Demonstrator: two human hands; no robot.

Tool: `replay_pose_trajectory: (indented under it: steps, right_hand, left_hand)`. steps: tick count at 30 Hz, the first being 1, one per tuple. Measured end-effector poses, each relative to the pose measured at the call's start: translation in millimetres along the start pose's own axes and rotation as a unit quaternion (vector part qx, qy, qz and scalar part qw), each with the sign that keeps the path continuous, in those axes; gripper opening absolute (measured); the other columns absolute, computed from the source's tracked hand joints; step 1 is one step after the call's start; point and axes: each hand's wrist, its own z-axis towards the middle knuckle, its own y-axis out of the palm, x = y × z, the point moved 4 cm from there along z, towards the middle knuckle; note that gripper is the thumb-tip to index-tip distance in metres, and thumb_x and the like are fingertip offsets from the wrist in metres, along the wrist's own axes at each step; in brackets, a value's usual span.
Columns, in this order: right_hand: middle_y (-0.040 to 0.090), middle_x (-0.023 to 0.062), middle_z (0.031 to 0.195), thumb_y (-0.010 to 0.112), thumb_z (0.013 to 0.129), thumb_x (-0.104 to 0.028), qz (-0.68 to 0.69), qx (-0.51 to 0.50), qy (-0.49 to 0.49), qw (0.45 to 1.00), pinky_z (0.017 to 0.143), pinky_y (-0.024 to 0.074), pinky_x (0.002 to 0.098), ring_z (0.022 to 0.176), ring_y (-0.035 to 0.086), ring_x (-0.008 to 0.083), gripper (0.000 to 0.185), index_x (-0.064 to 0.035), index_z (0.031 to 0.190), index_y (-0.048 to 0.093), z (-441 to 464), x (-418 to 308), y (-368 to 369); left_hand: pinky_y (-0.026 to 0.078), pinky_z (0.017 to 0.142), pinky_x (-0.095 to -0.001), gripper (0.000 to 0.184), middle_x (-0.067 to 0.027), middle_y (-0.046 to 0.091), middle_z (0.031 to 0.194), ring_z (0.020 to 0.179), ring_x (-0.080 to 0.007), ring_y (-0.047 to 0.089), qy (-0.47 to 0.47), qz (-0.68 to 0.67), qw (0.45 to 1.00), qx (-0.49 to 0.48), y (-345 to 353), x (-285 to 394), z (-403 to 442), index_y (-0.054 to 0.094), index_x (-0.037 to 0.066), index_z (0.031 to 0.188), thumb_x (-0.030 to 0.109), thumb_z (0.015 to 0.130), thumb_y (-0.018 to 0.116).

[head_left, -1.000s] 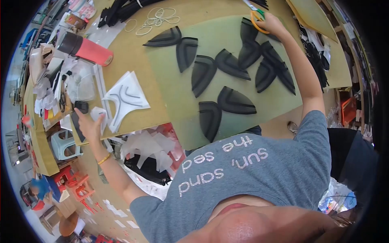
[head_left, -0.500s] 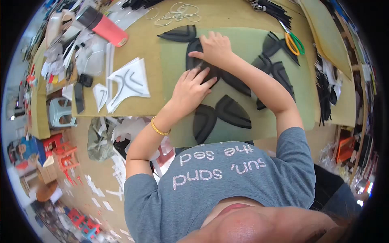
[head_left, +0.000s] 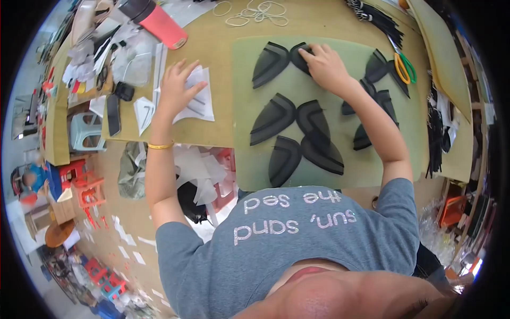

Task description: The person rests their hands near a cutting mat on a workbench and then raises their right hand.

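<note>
Piece (head_left: 299, 59) beneath right hand (head_left: 328, 68)

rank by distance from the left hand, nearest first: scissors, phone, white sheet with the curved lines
From the left hand:
1. White sheet, partly covered by the hand in this view
2. Phone, to the hand's left
3. Scissors, far right, past the green mat
</note>
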Motion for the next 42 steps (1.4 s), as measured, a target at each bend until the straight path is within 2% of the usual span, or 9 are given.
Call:
replay_pose_trajectory:
  steps: [6,12,15,18,26,32,36,39,42]
  right_hand:
    - [0.060,0.0185,0.128,0.056,0.086,-0.006,-0.006,0.022,0.007,1.000,0.090,0.0507,0.0432,0.109,0.059,0.0343,0.047,-0.0068,0.131,0.066,-5,-3,2]
    - [0.060,0.0199,0.129,0.058,0.089,-0.013,-0.036,0.015,0.055,0.998,0.093,0.0507,0.0440,0.112,0.059,0.0361,0.041,-0.0055,0.129,0.066,-5,-10,-10]
    - [0.062,0.0218,0.126,0.063,0.095,-0.022,0.098,0.115,0.016,0.988,0.094,0.0509,0.0435,0.115,0.062,0.0356,0.038,-0.0034,0.128,0.065,8,-23,-40]
    - [0.066,0.0174,0.126,0.065,0.100,-0.025,0.446,0.001,0.048,0.894,0.092,0.0532,0.0357,0.109,0.066,0.0245,0.040,-0.0019,0.133,0.060,27,-60,-95]
    - [0.072,0.0055,0.089,0.069,0.096,-0.015,0.618,0.086,0.059,0.779,0.073,0.0527,0.0264,0.081,0.067,0.0113,0.026,0.0008,0.116,0.069,16,-68,-127]
    - [0.073,0.0036,0.095,0.068,0.097,-0.011,0.600,0.074,0.091,0.791,0.073,0.0523,0.0213,0.084,0.066,0.0060,0.020,0.0042,0.110,0.071,-11,-47,-146]
    - [0.070,-0.0003,0.089,0.068,0.096,-0.009,0.581,0.161,0.047,0.797,0.070,0.0483,0.0215,0.080,0.062,0.0050,0.031,-0.0006,0.126,0.066,-23,-48,-154]
    - [0.070,0.0195,0.115,0.072,0.086,0.002,0.346,0.368,-0.210,0.837,0.080,0.0582,0.0371,0.096,0.072,0.0332,0.031,-0.0050,0.116,0.073,-33,-59,-186]
    - [0.070,0.0195,0.109,0.073,0.083,0.003,0.237,0.454,-0.282,0.811,0.079,0.0585,0.0361,0.091,0.071,0.0324,0.029,-0.0031,0.111,0.073,-29,-59,-195]
  left_hand:
    - [0.038,0.108,-0.0478,0.039,-0.0158,0.063,0.133,0.131,-0.0353,0.051,-0.037,-0.067,0.997,-0.005,21,-23,3,0.074,0.011,0.114,0.034,0.083,0.079]
    - [0.052,0.080,-0.0317,0.017,-0.0063,0.073,0.095,0.088,-0.0161,0.067,-0.156,-0.249,0.956,0.006,-28,-10,31,0.072,0.003,0.096,0.018,0.090,0.076]
    - [0.049,0.068,-0.0244,0.015,-0.0020,0.072,0.088,0.075,-0.0076,0.061,-0.089,-0.362,0.928,-0.009,-60,11,53,0.071,0.000,0.100,0.013,0.092,0.074]
    - [0.048,0.067,-0.0225,0.016,-0.0006,0.071,0.088,0.075,-0.0061,0.060,-0.045,-0.396,0.917,-0.022,-85,67,74,0.071,0.000,0.103,0.012,0.093,0.073]
    - [0.047,0.070,-0.0194,0.018,0.0028,0.069,0.087,0.078,-0.0032,0.060,-0.016,-0.514,0.856,-0.049,-85,144,91,0.072,0.001,0.111,0.012,0.096,0.072]
    - [0.047,0.070,-0.0205,0.018,0.0035,0.067,0.080,0.077,-0.0032,0.059,0.176,-0.171,0.962,0.121,-107,203,76,0.073,-0.002,0.100,0.015,0.095,0.074]
    - [0.049,0.071,-0.0223,0.020,0.0024,0.067,0.082,0.077,-0.0052,0.060,0.165,-0.228,0.959,0.032,-104,211,81,0.073,0.001,0.103,0.017,0.092,0.077]
    - [0.053,0.080,-0.0250,0.028,-0.0003,0.071,0.100,0.090,-0.0071,0.065,0.061,-0.476,0.857,-0.188,-88,186,92,0.069,0.004,0.116,0.023,0.096,0.073]
    - [0.053,0.085,-0.0260,0.033,-0.0024,0.071,0.109,0.100,-0.0075,0.065,-0.017,-0.699,0.662,-0.270,-85,196,89,0.066,0.001,0.121,0.028,0.102,0.063]
